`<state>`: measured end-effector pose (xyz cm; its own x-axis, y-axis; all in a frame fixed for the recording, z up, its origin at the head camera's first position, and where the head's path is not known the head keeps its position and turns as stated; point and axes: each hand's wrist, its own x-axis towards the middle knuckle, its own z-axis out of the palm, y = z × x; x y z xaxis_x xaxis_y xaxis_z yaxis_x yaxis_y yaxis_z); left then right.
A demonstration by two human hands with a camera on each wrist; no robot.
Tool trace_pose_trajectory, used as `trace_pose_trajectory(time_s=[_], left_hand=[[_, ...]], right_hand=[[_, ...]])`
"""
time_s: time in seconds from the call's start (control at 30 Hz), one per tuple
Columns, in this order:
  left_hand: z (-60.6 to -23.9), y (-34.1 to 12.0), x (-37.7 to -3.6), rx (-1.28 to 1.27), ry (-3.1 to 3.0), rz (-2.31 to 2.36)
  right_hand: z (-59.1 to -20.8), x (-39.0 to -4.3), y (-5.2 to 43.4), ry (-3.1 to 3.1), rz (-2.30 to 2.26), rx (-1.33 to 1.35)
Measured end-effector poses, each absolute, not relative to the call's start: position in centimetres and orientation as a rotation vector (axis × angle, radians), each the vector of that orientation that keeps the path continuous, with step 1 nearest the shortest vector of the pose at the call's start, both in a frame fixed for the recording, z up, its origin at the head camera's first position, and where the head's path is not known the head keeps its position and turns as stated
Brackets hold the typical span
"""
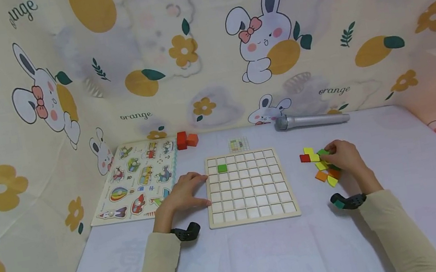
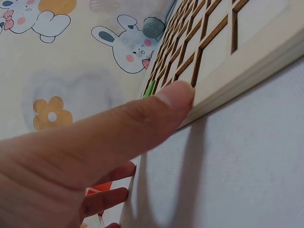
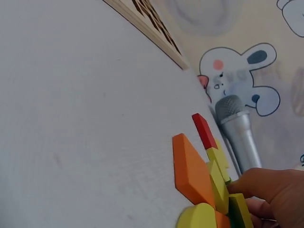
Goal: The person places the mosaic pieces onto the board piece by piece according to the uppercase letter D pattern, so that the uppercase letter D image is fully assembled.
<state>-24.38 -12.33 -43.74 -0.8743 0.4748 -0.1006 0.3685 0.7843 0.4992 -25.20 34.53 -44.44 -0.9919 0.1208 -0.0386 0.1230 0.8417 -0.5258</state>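
At three o'clock of the grid board [image 1: 249, 187], the right hand [image 1: 345, 158] pinches a green tile [image 1: 323, 152]: light, stiff, smooth, best gripped by its edges; the left hand [image 1: 186, 193] rests flat-fingered against the board's edge.

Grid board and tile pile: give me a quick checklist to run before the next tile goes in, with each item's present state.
1. Grid board steadied: ok, the left hand touches its left edge.
2. Tile gripped: cannot tell; the right hand rests on the tile pile.
3. Free cells: ok, only one green tile is seated.
4. Path from pile to board: ok, bare table between.
5. Pattern card readable: cannot tell, too small.
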Motion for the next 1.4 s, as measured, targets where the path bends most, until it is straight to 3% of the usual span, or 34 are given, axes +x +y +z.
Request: trace_pose_trajectory(time_s=[0.3, 0.97, 1.4], left_hand=[[-44.0, -12.4, -24.4, 0.656, 2.764, 0.695], [-44.3, -12.4, -24.5, 0.657, 2.764, 0.706], [-44.2, -12.4, -24.5, 0.657, 2.765, 0.718]], right_hand=[[-44.6, -25.6, 32.8, 3.126, -0.977, 0.135], [-44.6, -28.2, 20.6, 2.938, -1.233, -0.619], [-46.6, -28.6, 15.1, 2.881, -1.274, -0.814]])
